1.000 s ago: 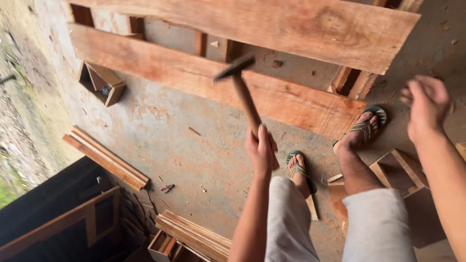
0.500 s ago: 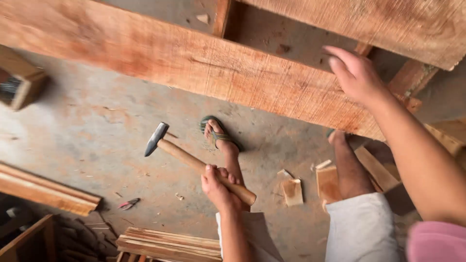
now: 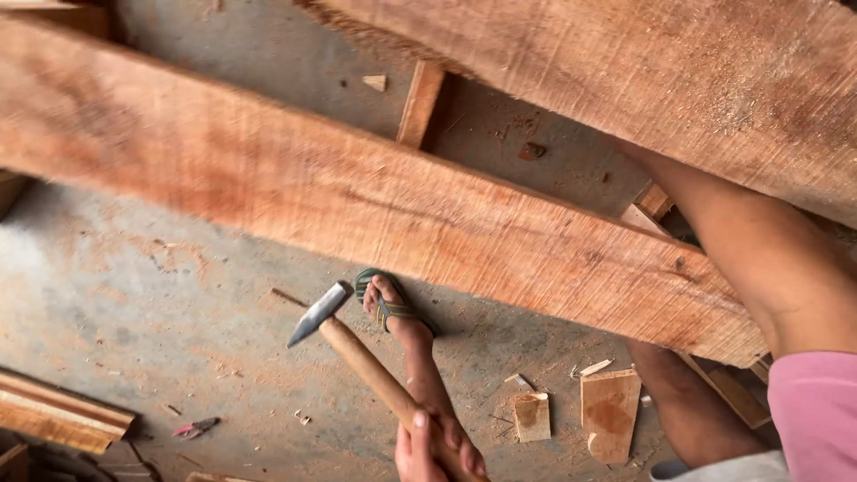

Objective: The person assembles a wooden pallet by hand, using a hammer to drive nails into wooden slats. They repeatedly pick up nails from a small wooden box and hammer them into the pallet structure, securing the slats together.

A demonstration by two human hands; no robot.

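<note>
The floor [image 3: 134, 312] is rough grey concrete strewn with sawdust, chips and wood offcuts [image 3: 610, 413]. The left hand [image 3: 437, 446], its grip clamped on the wooden handle, holds a hammer [image 3: 357, 357] whose steel head points up and away from the grip, below the near plank [image 3: 357, 192]. A sandalled foot [image 3: 388, 303] stands just beside the hammer head. The right arm reaches between this plank and the far plank [image 3: 669, 80]; its hand is hidden, so its grip cannot be told. Open floor lies left of the grip, bounded by stacked boards [image 3: 54, 415].

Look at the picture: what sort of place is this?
Probably a rough carpentry workspace: long sawn planks span a dusty concrete floor strewn with wood offcuts, and the left hand grips a wooden-handled hammer.
</note>
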